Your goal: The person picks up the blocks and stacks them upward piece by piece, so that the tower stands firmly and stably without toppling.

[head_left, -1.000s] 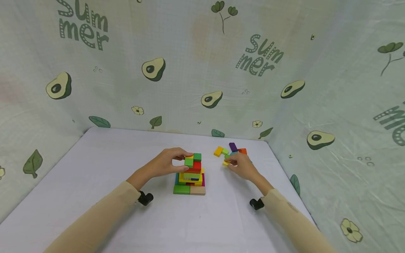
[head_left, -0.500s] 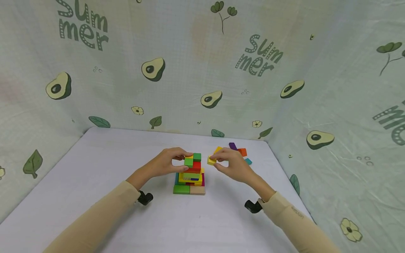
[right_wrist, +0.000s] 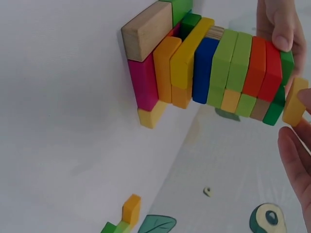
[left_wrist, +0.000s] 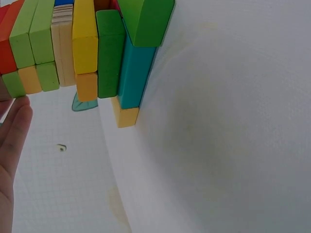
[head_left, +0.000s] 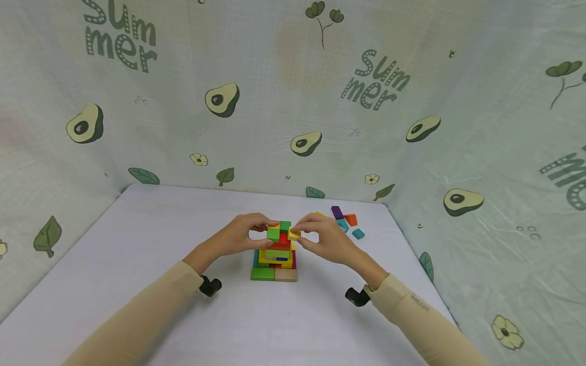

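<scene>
A tower of coloured wooden blocks (head_left: 278,254) stands on the table, with green and plain wood blocks at its front base. At its top left, my left hand (head_left: 240,235) holds a green block (head_left: 273,234) between thumb and fingers. My right hand (head_left: 327,237) pinches a yellow block (right_wrist: 295,102) at the tower's upper right. In the right wrist view that block is close beside a dark green top block (right_wrist: 275,106); whether they touch I cannot tell. Left fingers (left_wrist: 14,138) show beside the tower's upper blocks in the left wrist view.
Loose blocks lie at the back right of the table: purple (head_left: 337,212), orange (head_left: 351,219) and blue (head_left: 358,234). Others are partly hidden behind my right hand. A patterned cloth (head_left: 256,152) hangs behind the table and along its sides.
My right hand has picked up the yellow block from the loose pile and carried it left to the tower's top. My left hand has stayed in place on the tower.
</scene>
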